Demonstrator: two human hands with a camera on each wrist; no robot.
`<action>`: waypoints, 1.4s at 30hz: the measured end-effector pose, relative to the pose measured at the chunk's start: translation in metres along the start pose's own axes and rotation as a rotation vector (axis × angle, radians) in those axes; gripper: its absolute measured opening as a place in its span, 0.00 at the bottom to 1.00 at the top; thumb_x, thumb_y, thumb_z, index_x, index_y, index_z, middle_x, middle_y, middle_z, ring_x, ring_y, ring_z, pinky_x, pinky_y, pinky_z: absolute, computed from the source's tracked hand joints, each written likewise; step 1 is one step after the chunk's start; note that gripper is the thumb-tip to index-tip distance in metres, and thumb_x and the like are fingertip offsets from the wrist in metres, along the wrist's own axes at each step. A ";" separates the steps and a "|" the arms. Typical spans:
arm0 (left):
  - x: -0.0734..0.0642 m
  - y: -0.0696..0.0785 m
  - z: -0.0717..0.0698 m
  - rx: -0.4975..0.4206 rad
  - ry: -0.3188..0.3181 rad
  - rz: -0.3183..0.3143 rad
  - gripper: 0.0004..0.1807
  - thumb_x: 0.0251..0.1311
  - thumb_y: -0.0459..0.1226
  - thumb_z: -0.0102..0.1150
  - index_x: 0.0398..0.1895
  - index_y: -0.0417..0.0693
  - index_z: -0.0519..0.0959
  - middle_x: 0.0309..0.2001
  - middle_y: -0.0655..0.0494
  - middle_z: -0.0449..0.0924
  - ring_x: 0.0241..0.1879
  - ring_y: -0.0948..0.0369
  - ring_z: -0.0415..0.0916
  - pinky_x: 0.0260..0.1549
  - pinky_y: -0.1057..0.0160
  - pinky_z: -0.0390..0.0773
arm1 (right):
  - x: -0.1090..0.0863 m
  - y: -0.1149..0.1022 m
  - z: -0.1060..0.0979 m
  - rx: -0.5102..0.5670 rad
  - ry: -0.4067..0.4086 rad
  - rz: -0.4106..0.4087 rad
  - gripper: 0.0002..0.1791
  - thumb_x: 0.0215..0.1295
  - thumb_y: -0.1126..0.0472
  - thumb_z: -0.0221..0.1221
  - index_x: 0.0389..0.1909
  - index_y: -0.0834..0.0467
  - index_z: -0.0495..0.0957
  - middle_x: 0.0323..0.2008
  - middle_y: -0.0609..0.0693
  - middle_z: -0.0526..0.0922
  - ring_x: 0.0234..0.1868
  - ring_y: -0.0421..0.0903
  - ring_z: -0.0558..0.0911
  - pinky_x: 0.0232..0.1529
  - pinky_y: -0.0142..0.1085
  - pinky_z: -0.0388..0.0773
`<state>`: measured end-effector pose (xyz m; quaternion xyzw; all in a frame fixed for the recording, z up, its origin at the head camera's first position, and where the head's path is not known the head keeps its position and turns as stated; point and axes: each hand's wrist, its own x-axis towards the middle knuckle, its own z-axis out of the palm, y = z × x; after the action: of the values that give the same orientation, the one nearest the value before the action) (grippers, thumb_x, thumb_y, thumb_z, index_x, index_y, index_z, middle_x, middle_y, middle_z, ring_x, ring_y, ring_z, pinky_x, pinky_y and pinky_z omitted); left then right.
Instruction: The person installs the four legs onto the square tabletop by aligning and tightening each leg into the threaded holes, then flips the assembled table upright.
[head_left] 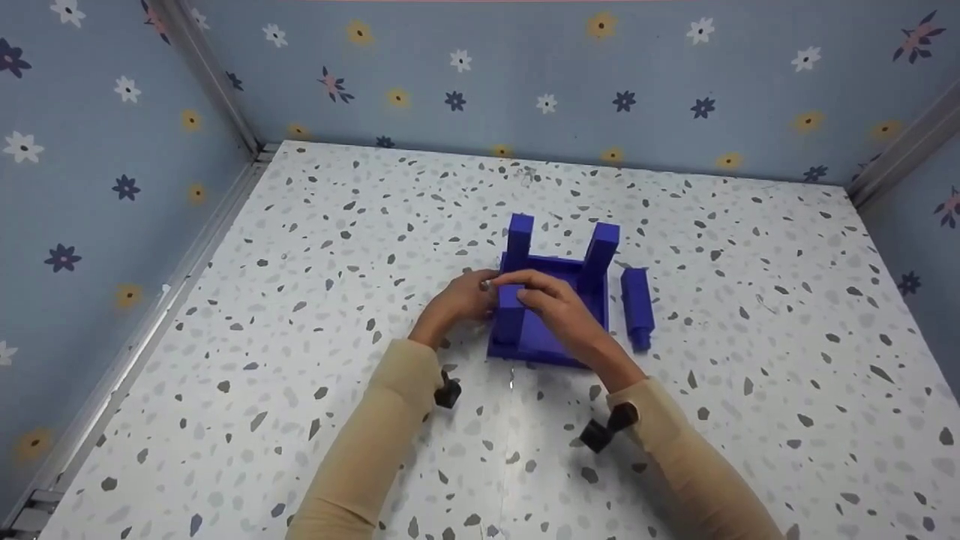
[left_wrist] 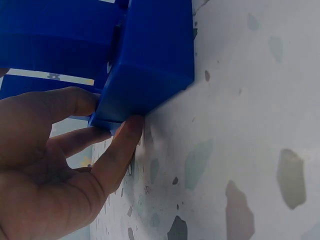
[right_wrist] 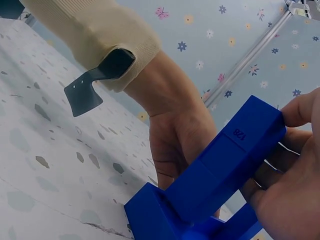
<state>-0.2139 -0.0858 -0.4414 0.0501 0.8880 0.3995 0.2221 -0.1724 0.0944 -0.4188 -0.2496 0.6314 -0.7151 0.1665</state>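
A blue toy table lies upside down, its tabletop [head_left: 551,337] on the speckled surface and three square legs pointing up. My left hand [head_left: 466,296] grips the left edge of the tabletop; in the left wrist view, thumb and fingers [left_wrist: 125,142] pinch its rim [left_wrist: 150,75]. At the near left corner, my right hand [head_left: 561,311] holds a leg [head_left: 511,319] near its top. That leg [right_wrist: 225,157] bears the marking 128 in the right wrist view and leans there relative to the camera. Both far legs, left [head_left: 519,241] and right [head_left: 602,247], stand untouched.
A loose blue leg [head_left: 637,304] with a narrower peg end lies to the right of the tabletop. The speckled white table [head_left: 315,225] is bounded by flowered blue panels [head_left: 495,75] at the back and sides.
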 end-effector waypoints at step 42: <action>-0.002 0.001 0.001 -0.026 0.028 -0.043 0.33 0.58 0.37 0.50 0.70 0.50 0.64 0.68 0.43 0.64 0.73 0.48 0.51 0.68 0.50 0.57 | -0.012 -0.019 0.019 -0.311 0.235 -0.046 0.20 0.58 0.68 0.63 0.47 0.73 0.67 0.41 0.52 0.74 0.45 0.49 0.75 0.53 0.41 0.75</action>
<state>-0.2115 -0.0854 -0.4402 0.0226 0.8867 0.4067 0.2188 -0.1507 0.0884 -0.4005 -0.2015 0.7433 -0.6369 0.0345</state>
